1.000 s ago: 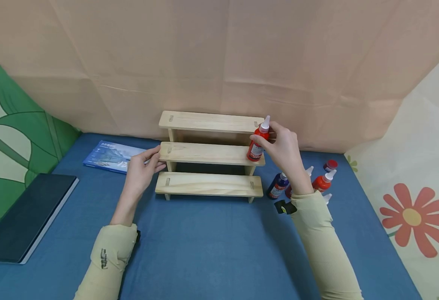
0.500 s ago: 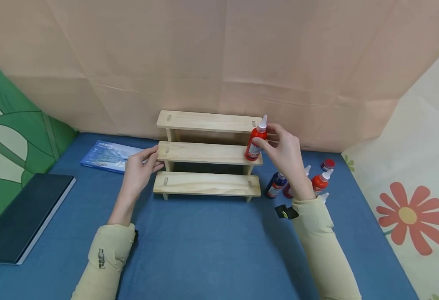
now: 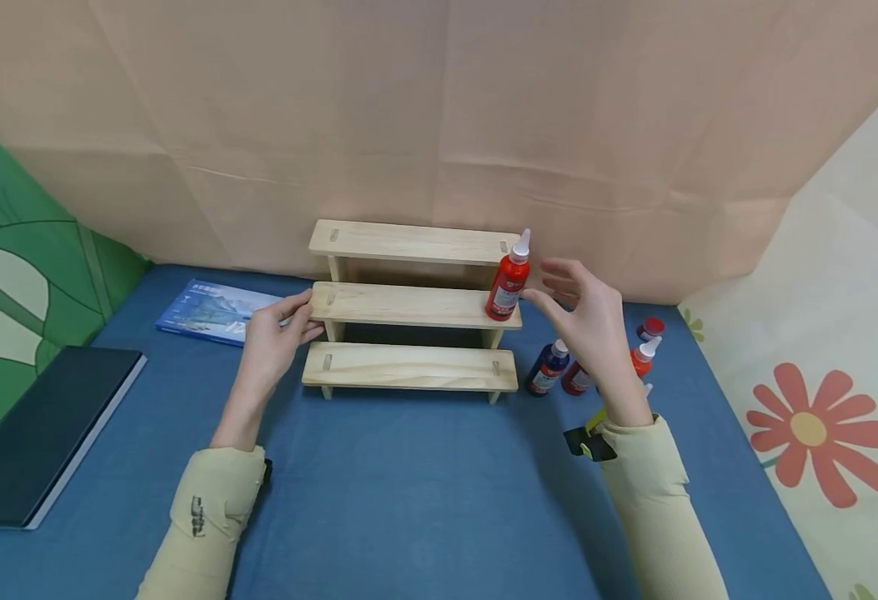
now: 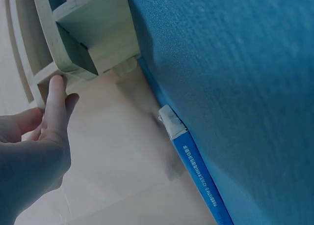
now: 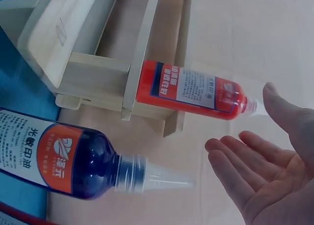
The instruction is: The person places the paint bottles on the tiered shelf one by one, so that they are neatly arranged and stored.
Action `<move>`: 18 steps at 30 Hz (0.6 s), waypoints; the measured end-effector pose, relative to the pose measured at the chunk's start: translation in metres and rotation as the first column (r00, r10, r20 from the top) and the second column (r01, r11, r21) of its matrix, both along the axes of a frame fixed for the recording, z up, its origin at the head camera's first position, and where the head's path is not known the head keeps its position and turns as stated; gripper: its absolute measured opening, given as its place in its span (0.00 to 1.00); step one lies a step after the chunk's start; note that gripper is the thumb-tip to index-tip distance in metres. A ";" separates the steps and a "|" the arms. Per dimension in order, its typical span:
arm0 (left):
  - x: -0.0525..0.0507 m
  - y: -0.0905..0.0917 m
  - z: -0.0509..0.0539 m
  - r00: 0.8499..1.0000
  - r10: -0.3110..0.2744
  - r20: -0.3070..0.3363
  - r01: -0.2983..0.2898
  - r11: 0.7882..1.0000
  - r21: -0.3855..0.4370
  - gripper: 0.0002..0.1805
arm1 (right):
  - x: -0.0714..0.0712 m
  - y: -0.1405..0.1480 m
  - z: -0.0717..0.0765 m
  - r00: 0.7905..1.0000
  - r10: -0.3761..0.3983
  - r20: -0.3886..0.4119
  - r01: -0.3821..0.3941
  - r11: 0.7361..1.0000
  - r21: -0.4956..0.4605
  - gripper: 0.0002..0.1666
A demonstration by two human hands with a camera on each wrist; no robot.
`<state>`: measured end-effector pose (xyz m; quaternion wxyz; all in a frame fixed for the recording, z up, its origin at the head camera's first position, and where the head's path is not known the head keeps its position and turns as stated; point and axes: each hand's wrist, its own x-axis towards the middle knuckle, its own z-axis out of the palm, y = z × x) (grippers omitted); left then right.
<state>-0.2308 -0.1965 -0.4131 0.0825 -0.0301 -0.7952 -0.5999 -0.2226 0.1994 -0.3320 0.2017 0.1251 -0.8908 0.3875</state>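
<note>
A three-step wooden rack (image 3: 408, 367) stands on the blue cloth. On the right end of its middle step a red bottle (image 3: 507, 287) with a white nozzle stands upright. My left hand (image 3: 272, 337) pinches the left end of that middle step; the left wrist view shows the fingers (image 4: 56, 99) at the wood. Just right of the red bottle is my right hand (image 3: 589, 321), fingers spread and holding nothing. In the right wrist view a gap separates this hand (image 5: 274, 161) from the red bottle (image 5: 191, 90).
A dark blue bottle (image 3: 547, 368), a dark red bottle (image 3: 577, 379) and an orange-red bottle (image 3: 644, 357) stand right of the rack, near a red-capped container (image 3: 650, 328). Left lie a blue flat package (image 3: 213, 312) and a dark notebook (image 3: 41, 433).
My right hand has let go of the red bottle and moved a little to the right, its fingers parted. The bottle stays on the middle step. My left hand keeps its hold.
</note>
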 end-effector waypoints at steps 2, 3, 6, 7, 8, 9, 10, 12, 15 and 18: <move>0.000 0.000 0.000 1.000 -0.001 0.000 0.001 1.000 0.003 0.24 | 0.005 0.002 0.000 1.000 -0.009 0.002 0.009 1.000 0.003 0.30; 0.001 0.000 0.000 1.000 -0.001 -0.001 0.001 1.000 0.004 0.24 | 0.007 0.003 0.000 1.000 -0.012 0.005 0.012 1.000 0.002 0.30; 0.000 -0.001 0.000 1.000 -0.004 -0.004 0.004 1.000 -0.001 0.24 | 0.014 0.005 0.001 1.000 -0.022 0.007 0.022 1.000 0.001 0.30; 0.000 -0.001 0.000 1.000 -0.003 -0.007 0.003 1.000 -0.003 0.24 | 0.017 0.006 0.002 1.000 -0.025 0.008 0.025 1.000 0.001 0.30; 0.000 0.000 0.000 1.000 -0.003 -0.009 0.003 1.000 -0.005 0.24 | 0.019 0.007 0.002 1.000 -0.026 0.008 0.026 1.000 0.003 0.30; 0.000 0.000 0.000 1.000 -0.004 -0.011 0.004 1.000 -0.007 0.24 | 0.022 0.008 0.003 1.000 -0.028 0.009 0.028 1.000 0.003 0.31; 0.000 0.000 0.000 1.000 -0.004 -0.012 0.004 1.000 -0.008 0.24 | 0.024 0.009 0.003 0.999 -0.032 0.012 0.032 0.999 0.006 0.31; -0.001 0.000 0.000 1.000 -0.003 -0.014 0.003 1.000 -0.013 0.24 | 0.029 0.012 0.005 0.999 -0.036 0.018 0.035 0.999 0.008 0.31; -0.001 0.000 -0.001 1.000 -0.002 -0.018 0.002 1.000 -0.018 0.24 | 0.036 0.016 0.007 0.999 -0.042 0.026 0.041 0.999 0.012 0.33; -0.001 0.001 -0.001 1.000 -0.004 -0.021 0.003 1.000 -0.010 0.24 | 0.042 0.020 0.006 0.999 -0.047 0.019 0.047 0.999 0.012 0.33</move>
